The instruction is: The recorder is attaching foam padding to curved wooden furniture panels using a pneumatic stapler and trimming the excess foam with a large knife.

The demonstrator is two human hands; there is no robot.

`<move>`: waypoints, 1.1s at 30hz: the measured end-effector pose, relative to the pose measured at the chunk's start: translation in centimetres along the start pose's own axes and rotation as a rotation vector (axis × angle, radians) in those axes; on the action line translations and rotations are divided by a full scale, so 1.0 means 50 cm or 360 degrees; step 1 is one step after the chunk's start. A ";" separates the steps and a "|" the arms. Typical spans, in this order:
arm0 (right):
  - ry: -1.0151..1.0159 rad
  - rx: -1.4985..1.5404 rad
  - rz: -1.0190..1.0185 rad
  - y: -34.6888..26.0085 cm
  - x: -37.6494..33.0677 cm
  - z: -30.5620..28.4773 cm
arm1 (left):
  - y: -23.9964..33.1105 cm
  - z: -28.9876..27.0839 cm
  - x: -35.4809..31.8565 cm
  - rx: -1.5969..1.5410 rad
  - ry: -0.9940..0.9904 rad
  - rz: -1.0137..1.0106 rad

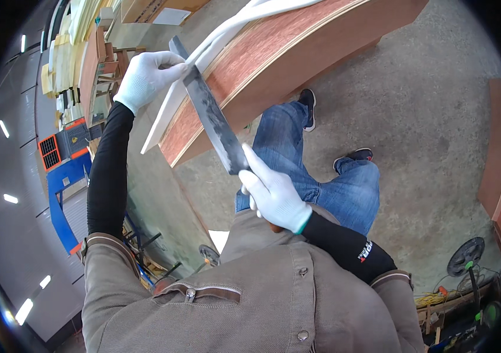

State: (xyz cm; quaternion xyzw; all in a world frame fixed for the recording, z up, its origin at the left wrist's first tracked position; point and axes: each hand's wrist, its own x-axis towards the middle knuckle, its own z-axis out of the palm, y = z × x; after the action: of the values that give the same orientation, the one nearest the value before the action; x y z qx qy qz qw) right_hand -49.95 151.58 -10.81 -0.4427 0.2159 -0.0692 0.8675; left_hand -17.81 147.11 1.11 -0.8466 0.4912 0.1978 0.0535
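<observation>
A long, flat dark grey file [217,120] with pale dusty smears slants across the end of a curved reddish plywood piece [303,36]. My right hand [277,197], in a white glove, is closed round the file's near end, where a bit of brown handle shows below the palm. Near the far end, my gloved left hand [149,77] pinches the file between thumb and fingers. White strips [227,36] run along the plywood's upper edge, and one passes close by the left fingertips. The exact contact under those fingers is hidden.
My legs in jeans [283,135] stand beside the plywood on a concrete floor [421,112]. Another curved panel [498,153] is at the far right. Stacked boards [65,65], a blue and orange frame [65,182] and a cardboard box [153,9] lie leftward. A black disc on a stand [466,256] is lower right.
</observation>
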 end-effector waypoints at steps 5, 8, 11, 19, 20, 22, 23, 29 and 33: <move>0.0089 -0.0167 -0.0268 0.024 0.128 0.041 | 0.001 -0.007 0.002 0.0031 -0.0017 -0.0027; 0.0077 -0.0090 -0.0258 0.014 0.182 0.064 | -0.004 -0.007 -0.010 -0.0026 -0.0030 0.0020; 0.0060 -0.0097 -0.0279 0.007 0.177 0.064 | -0.015 -0.012 -0.023 -0.0397 0.0019 0.0054; -0.0077 0.0144 0.0055 -0.027 0.151 0.058 | -0.070 0.009 -0.075 -0.0115 -0.0180 -0.0123; -0.0081 0.0139 0.0059 -0.033 0.147 0.057 | -0.069 0.011 -0.076 -0.0029 -0.0174 -0.0147; -0.0124 0.0177 0.0148 -0.046 0.124 0.050 | -0.080 0.012 -0.077 -0.0044 -0.0088 -0.0135; -0.0112 0.0184 0.0184 -0.050 0.103 0.044 | -0.085 0.016 -0.077 -0.0057 -0.0011 -0.0113; -0.0200 0.0136 0.0436 -0.056 -0.024 -0.006 | -0.088 0.022 -0.088 -0.0053 0.0018 -0.0133; -0.0226 0.0057 0.0336 -0.054 -0.009 0.000 | -0.093 0.026 -0.089 -0.0047 0.0043 -0.0075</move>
State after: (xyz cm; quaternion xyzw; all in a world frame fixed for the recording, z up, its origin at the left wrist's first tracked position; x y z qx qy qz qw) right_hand -50.15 150.08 -8.53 -0.4058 0.1979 0.0501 0.8909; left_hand -16.16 153.45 1.14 -0.8613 0.4687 0.1922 0.0388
